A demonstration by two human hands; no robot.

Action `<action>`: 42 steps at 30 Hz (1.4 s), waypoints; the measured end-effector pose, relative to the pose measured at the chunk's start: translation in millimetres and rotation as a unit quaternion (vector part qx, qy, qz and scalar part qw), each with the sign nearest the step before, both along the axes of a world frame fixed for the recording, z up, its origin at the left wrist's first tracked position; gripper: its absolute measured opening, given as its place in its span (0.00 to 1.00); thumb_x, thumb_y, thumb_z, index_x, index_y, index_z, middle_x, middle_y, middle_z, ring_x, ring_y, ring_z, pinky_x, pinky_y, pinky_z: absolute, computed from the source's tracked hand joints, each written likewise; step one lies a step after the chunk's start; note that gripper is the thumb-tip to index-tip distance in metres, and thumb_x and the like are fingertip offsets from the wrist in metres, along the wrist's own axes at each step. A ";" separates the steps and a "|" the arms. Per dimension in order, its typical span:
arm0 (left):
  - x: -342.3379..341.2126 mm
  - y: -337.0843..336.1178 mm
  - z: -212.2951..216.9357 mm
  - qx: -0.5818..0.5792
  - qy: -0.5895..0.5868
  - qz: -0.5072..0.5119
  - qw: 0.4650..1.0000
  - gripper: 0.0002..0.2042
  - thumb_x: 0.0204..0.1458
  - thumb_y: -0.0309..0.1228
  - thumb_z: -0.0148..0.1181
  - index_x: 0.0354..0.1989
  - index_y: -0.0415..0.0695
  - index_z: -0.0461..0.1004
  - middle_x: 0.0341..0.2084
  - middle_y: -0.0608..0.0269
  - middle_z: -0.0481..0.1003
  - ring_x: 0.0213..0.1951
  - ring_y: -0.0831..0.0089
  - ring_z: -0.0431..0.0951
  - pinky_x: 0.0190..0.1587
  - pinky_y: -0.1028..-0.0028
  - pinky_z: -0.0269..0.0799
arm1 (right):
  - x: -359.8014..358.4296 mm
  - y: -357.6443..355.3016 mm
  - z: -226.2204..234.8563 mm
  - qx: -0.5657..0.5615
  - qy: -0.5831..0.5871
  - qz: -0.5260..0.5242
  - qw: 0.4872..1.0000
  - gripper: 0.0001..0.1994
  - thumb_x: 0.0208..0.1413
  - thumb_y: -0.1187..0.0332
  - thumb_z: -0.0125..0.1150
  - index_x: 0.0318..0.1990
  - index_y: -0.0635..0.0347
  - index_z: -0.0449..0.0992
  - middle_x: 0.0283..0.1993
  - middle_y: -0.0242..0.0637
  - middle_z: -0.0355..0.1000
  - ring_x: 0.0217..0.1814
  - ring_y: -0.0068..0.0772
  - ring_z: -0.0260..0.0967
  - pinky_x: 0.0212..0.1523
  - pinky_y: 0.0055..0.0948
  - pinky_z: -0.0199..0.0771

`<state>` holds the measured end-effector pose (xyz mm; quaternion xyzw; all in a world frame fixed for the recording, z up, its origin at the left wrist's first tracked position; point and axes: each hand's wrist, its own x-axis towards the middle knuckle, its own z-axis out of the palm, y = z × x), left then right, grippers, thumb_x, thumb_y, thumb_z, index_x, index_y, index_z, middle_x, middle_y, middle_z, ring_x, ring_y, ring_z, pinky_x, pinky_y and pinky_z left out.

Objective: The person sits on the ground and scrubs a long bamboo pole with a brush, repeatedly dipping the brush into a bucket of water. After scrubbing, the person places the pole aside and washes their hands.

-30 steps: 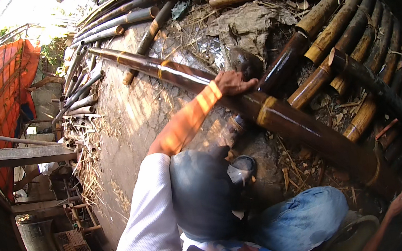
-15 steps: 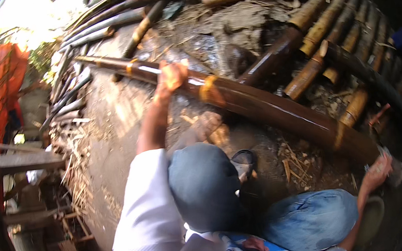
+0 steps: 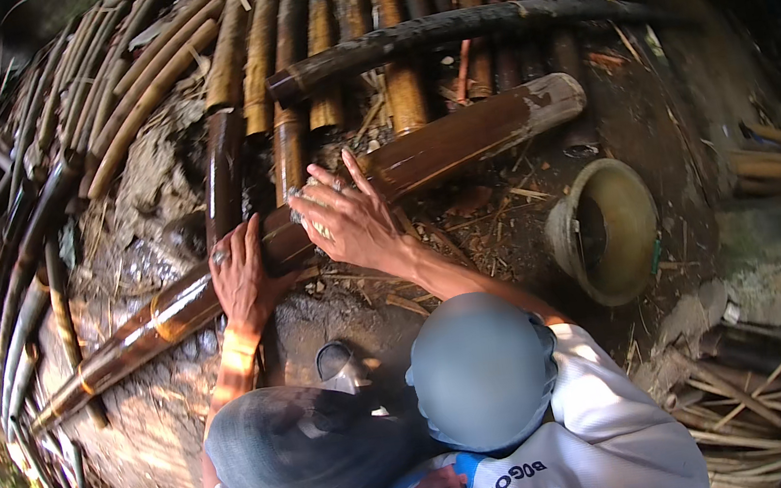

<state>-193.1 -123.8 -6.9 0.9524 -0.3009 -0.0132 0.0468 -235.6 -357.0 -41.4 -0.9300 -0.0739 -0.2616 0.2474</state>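
A long, wet, dark brown bamboo pole (image 3: 456,143) lies slantwise in front of me, its pale cut end at the far right and its thinner end at the near left. My left hand (image 3: 241,277) rests over the pole left of its middle, fingers across the top and thumb on the near side. Just to the right, my right hand (image 3: 349,220) is at the pole with fingers stretched and spread. Small grey bits show at its fingers; I cannot make out what they are. Its palm side is hidden.
Several bamboo poles (image 3: 396,48) lie side by side at the back, with a dark pole (image 3: 442,31) across them. Thinner canes (image 3: 156,82) are stacked at left. A round basin (image 3: 596,248) stands tilted at right. Split strips (image 3: 753,414) lie at lower right. My sandalled foot (image 3: 339,362) is close by.
My view has swung, so the pole slants the other way. My right hand has left the pole's thick end and come in beside my left hand, which stays on the pole.
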 end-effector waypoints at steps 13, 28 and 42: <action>-11.2 15.9 -23.5 -0.040 -0.101 -0.015 0.994 0.53 0.32 0.41 0.83 0.72 0.46 0.63 0.65 0.54 0.70 0.66 0.52 0.69 0.68 0.52 0.63 | -10.2 -148.2 6.4 0.000 0.099 -0.304 0.948 0.16 0.50 0.45 0.71 0.42 0.38 0.85 0.61 0.44 0.78 0.73 0.80 0.57 0.77 0.66 0.47; -8.8 13.2 -24.7 -0.026 -0.126 -0.044 0.991 0.61 0.22 0.42 0.85 0.74 0.47 0.60 0.66 0.57 0.69 0.67 0.51 0.67 0.63 0.52 0.68 | -63.4 -353.6 -53.3 0.038 -0.052 -0.417 0.906 0.16 0.67 0.70 0.55 0.60 0.49 0.76 0.68 0.48 0.71 0.80 0.73 0.45 0.78 0.72 0.34; -2.9 11.1 -23.4 -0.008 -0.090 -0.006 0.996 0.62 0.21 0.43 0.86 0.75 0.51 0.58 0.67 0.59 0.68 0.67 0.54 0.68 0.59 0.54 0.69 | -55.1 -341.6 -66.0 0.118 -0.016 -0.414 0.902 0.21 0.71 0.68 0.48 0.69 0.55 0.70 0.78 0.56 0.54 0.83 0.69 0.39 0.79 0.68 0.32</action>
